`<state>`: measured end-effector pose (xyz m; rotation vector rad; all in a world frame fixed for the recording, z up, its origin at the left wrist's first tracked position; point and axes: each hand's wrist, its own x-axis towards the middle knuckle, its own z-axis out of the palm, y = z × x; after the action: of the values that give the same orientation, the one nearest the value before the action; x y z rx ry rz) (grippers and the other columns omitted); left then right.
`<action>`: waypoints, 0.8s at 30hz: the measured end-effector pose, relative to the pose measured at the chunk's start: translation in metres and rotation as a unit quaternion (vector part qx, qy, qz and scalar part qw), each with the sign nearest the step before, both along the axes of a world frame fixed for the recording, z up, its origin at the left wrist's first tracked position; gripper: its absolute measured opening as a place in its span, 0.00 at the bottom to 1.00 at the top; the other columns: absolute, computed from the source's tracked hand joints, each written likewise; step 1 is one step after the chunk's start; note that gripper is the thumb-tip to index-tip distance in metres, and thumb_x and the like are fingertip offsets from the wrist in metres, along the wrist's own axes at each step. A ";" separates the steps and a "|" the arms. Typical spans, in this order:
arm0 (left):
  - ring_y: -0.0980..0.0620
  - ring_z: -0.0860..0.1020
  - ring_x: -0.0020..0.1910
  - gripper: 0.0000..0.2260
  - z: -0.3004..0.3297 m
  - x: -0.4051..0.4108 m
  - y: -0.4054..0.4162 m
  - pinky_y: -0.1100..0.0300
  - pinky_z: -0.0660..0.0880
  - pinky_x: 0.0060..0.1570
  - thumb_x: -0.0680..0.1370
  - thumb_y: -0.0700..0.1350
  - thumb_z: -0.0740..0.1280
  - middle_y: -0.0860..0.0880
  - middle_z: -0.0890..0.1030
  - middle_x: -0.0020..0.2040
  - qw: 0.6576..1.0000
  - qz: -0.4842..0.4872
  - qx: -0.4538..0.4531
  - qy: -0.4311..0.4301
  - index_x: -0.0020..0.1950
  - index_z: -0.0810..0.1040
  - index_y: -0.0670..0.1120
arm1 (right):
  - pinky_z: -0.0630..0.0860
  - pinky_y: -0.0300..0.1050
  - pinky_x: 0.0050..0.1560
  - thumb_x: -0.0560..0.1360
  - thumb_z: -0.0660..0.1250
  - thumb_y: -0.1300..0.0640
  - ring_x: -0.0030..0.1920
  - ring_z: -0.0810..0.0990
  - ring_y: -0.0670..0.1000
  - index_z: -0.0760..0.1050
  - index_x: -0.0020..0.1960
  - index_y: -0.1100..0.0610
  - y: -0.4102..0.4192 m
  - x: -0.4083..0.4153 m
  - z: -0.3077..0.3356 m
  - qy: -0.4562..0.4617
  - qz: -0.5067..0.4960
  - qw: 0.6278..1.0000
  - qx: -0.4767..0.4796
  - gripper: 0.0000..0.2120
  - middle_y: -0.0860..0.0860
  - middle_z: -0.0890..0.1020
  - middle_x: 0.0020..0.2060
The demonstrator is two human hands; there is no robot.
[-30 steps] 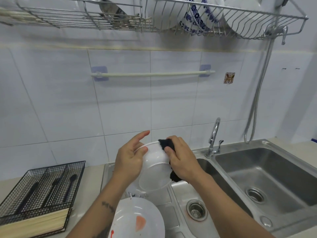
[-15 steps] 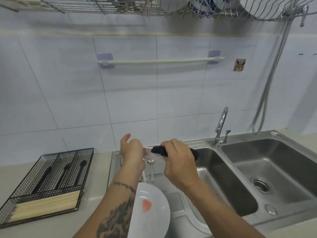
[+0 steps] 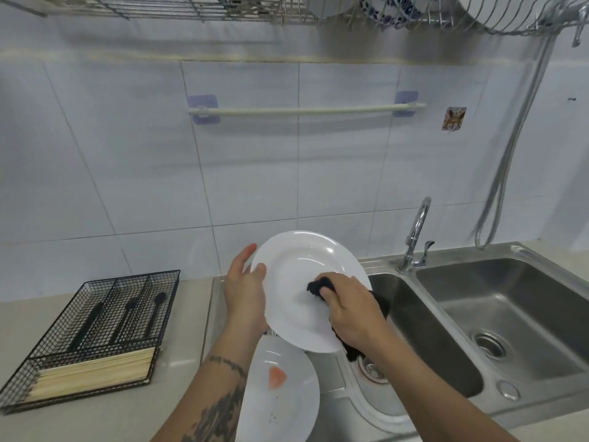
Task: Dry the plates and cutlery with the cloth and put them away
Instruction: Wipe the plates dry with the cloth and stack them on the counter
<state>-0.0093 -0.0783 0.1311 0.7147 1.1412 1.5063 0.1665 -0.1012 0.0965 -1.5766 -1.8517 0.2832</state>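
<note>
A white plate point(image 3: 296, 275) is held tilted with its face toward me above the sink's drainboard. My left hand point(image 3: 245, 298) grips its left rim. My right hand point(image 3: 353, 311) presses a black cloth point(image 3: 320, 287) against the plate's inner face; more of the cloth hangs below that hand. Under the held plate, a second white plate point(image 3: 287, 400) with an orange mark lies on the drainboard. Cutlery beneath the held plate is mostly hidden.
A black wire cutlery tray point(image 3: 95, 330) with dark-handled utensils and wooden chopsticks sits on the counter at left. A double steel sink point(image 3: 497, 320) with a tap point(image 3: 414, 237) lies to the right. Overhead, a wire rack point(image 3: 318, 11) holds plates. A towel rail point(image 3: 302, 110) crosses the wall.
The plate went from edge-on half a second ago to face toward me. The cloth moved from its rim onto its inner face. The view tilted downward.
</note>
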 end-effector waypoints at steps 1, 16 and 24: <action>0.47 0.82 0.48 0.17 -0.001 0.004 -0.002 0.55 0.80 0.39 0.81 0.36 0.62 0.50 0.83 0.53 1.000 -0.010 0.005 0.011 0.62 0.79 0.56 | 0.69 0.49 0.62 0.78 0.57 0.52 0.52 0.74 0.44 0.75 0.55 0.45 0.001 -0.007 0.001 -0.005 -0.005 1.000 0.016 0.11 0.39 0.80 0.51; 0.44 0.83 0.46 0.17 -0.002 0.012 -0.015 0.48 0.82 0.48 0.81 0.36 0.62 0.45 0.83 0.49 0.998 -0.059 0.008 -0.017 0.61 0.80 0.55 | 0.42 0.44 0.75 0.80 0.55 0.58 0.77 0.47 0.54 0.48 0.78 0.56 0.003 -0.031 -0.008 -0.136 -0.033 0.990 0.013 0.29 0.53 0.48 0.78; 0.46 0.82 0.42 0.17 0.001 -0.011 -0.010 0.50 0.82 0.45 0.82 0.36 0.62 0.47 0.83 0.46 0.999 -0.019 0.015 -0.040 0.63 0.80 0.55 | 0.39 0.48 0.75 0.81 0.53 0.53 0.77 0.42 0.47 0.48 0.78 0.44 0.001 -0.017 0.000 -0.203 0.113 0.973 -0.017 0.28 0.42 0.48 0.78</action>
<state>-0.0206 -0.0878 0.1316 0.6866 1.0416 1.5082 0.1491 -0.1005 0.0969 -1.5310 -2.3578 0.0960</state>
